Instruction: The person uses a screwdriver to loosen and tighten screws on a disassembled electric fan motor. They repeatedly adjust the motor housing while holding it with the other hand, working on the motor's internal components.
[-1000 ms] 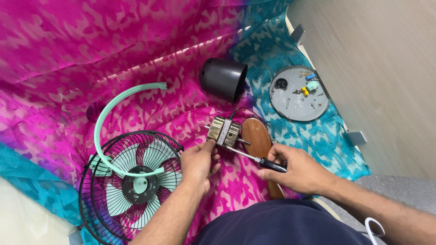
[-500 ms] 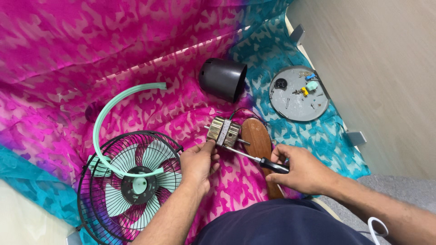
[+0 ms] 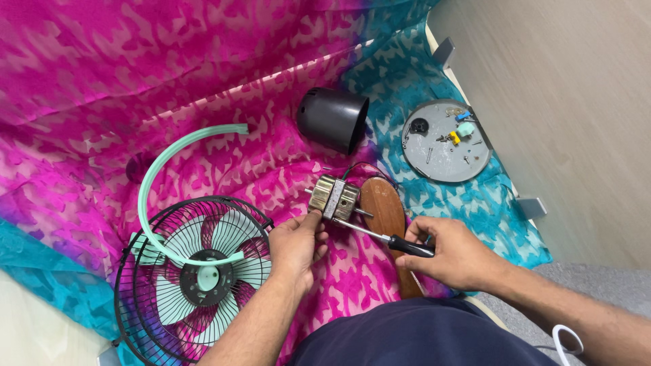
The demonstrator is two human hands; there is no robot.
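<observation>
I'm looking down on a pink and teal cloth (image 3: 135, 88) that fills most of the frame, everything laid out on it. Lower left, I see the black wire fan cage (image 3: 193, 274) with mint-green blades inside it, and a mint-green curved band (image 3: 163, 177) arcs up from it toward the upper middle. Upper centre, a black cup-shaped housing (image 3: 332, 118) lies on its side, its mouth turned away, so I can't tell what is in it. Upper right, a grey round plate (image 3: 446, 142) carries loose bits: a few screws, a small black piece, and tiny yellow and blue parts. Centre frame, a brown wooden piece (image 3: 386, 217) lies lengthwise, running down toward me.

My left hand (image 3: 296, 247) is closed on the small metal motor (image 3: 333, 196), fingertips pinching its lower left edge, just left of the wood. My right hand (image 3: 454, 254) is wrapped shut around the black handle of a screwdriver (image 3: 380, 236), whose shaft slants up-left with the tip touching the motor's underside.
</observation>
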